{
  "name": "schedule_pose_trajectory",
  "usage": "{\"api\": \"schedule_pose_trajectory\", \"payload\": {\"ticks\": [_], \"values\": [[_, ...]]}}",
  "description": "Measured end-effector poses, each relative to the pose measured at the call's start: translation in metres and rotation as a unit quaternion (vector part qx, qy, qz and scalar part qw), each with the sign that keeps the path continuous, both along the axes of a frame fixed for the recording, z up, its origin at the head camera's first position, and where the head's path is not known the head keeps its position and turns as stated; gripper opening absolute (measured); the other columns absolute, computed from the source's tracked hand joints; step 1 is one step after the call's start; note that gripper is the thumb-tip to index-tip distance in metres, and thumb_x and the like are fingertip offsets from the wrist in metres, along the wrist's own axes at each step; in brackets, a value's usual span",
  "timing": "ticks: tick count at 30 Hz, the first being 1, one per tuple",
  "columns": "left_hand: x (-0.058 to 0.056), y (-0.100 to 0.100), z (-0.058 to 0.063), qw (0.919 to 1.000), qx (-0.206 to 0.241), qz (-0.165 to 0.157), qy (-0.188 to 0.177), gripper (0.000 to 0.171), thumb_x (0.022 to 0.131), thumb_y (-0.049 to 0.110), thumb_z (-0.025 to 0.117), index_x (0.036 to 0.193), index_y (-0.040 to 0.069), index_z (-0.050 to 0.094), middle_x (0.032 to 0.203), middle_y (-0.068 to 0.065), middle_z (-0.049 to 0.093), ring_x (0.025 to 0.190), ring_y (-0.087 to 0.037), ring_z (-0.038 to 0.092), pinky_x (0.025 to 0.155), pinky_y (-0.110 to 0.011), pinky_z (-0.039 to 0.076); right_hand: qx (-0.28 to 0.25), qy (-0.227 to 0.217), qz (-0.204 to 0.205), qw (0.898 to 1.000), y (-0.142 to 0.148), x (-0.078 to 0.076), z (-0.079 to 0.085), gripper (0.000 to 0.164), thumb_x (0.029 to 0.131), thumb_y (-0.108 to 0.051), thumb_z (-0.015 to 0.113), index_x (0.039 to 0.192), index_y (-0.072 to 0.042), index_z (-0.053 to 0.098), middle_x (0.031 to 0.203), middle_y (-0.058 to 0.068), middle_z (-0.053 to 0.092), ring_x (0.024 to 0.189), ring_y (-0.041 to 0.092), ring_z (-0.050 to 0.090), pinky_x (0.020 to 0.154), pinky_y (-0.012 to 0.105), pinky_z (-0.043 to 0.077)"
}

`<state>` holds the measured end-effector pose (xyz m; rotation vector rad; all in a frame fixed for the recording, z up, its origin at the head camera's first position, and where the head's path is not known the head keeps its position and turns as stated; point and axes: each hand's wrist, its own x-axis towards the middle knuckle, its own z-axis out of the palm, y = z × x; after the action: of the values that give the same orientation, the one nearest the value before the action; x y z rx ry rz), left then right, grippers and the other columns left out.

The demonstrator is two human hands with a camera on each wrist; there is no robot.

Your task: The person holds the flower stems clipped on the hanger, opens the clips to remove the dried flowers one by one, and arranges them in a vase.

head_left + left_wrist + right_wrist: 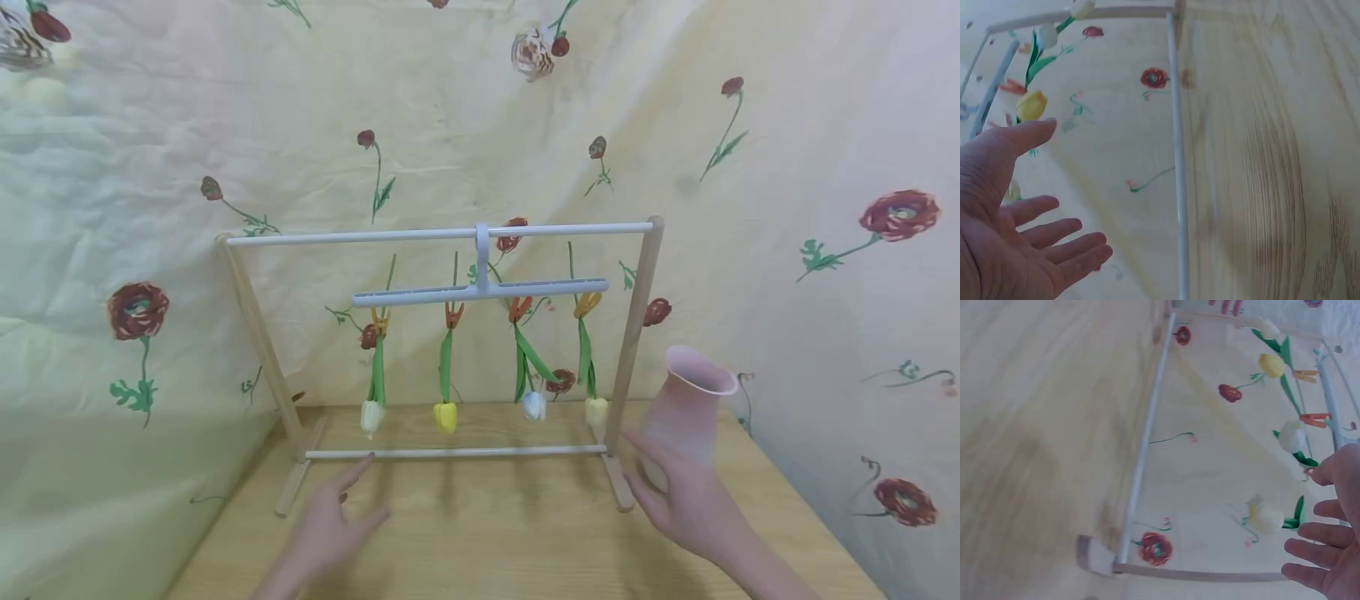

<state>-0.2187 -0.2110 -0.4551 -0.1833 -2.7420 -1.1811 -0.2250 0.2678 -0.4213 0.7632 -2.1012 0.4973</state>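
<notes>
My left hand [333, 523], blurred, is over the table in front of the rack's lower left, fingers extended and holding nothing. On the other side, my right hand [688, 504] is beside the rack's right foot, its fingers spread and relaxed in the right wrist view. It overlaps a pink-and-white vase [686, 408] in the head view. Between the hands, a pale hanger [420, 296] hooks over the top bar of a wooden-legged rack [633, 333]. Clothespins [453, 313] hold several tulips upside down under it: a white tulip [372, 416], a yellow tulip [446, 417], a bluish-white tulip [534, 406] and a cream tulip [597, 412].
A light wooden table [465, 533] carries the rack and the vase. Behind and at both sides hangs a flower-printed cloth [300, 125]. Low across the rack runs a white crossbar [465, 453], and its wooden feet [292, 487] reach forward along the table.
</notes>
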Motion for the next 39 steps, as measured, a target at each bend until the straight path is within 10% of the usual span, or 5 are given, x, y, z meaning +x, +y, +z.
{"api": "schedule_pose_trajectory", "payload": {"ticks": [4,10,18,23,39], "values": [[-0.009,-0.016,0.006,0.9964,0.076,0.028,-0.028,0.090,0.088,0.047,0.086,0.160,0.010,0.046,0.164,-0.021,0.048,0.143,-0.045,0.055,0.114,-0.055,0.051,-0.026,0.027,0.021,0.999,-0.007,-0.009,0.014,0.048,0.103,-0.039,0.064,0.130,-0.001,0.072,0.101,0.005,0.076,0.089,0.013,0.061,0.091,0.009,0.044],[-0.025,-0.027,0.024,0.9763,0.210,0.029,-0.042,0.085,0.091,0.038,0.085,0.161,0.014,0.044,0.166,-0.011,0.048,0.148,-0.036,0.053,0.118,-0.049,0.047,-0.038,0.058,0.025,0.997,-0.028,-0.020,0.043,0.057,0.076,-0.009,0.084,0.130,0.002,0.072,0.068,-0.005,0.063,0.053,0.000,0.050,0.056,0.015,0.046],[-0.054,-0.020,0.050,0.9543,0.293,0.017,-0.055,0.079,0.099,0.045,0.075,0.163,0.015,0.041,0.167,-0.010,0.047,0.145,-0.031,0.056,0.121,-0.043,0.046,-0.059,0.000,-0.024,0.998,-0.077,-0.029,0.072,0.047,0.093,-0.018,0.078,0.139,-0.009,0.071,0.112,0.015,0.082,0.051,0.016,0.067,0.038,0.018,0.034],[-0.071,-0.010,0.064,0.9427,0.328,0.027,-0.053,0.077,0.098,0.045,0.076,0.161,0.016,0.045,0.164,-0.010,0.051,0.138,-0.024,0.062,0.107,-0.024,0.055,-0.098,-0.047,0.030,0.994,-0.112,-0.041,0.081,0.040,0.097,-0.016,0.077,0.136,-0.005,0.071,0.121,0.016,0.079,0.093,0.028,0.082,0.067,0.032,0.066],[-0.109,0.009,0.084,0.9354,0.348,0.047,-0.044,0.052,0.107,0.035,0.067,0.151,0.008,0.057,0.148,-0.021,0.064,0.125,-0.026,0.072,0.105,-0.032,0.059,-0.158,-0.193,0.108,0.962,-0.241,-0.089,0.108,0.040,0.103,-0.025,0.071,0.136,-0.003,0.070,0.128,0.020,0.075,0.102,0.031,0.080,0.083,0.036,0.066]]}}
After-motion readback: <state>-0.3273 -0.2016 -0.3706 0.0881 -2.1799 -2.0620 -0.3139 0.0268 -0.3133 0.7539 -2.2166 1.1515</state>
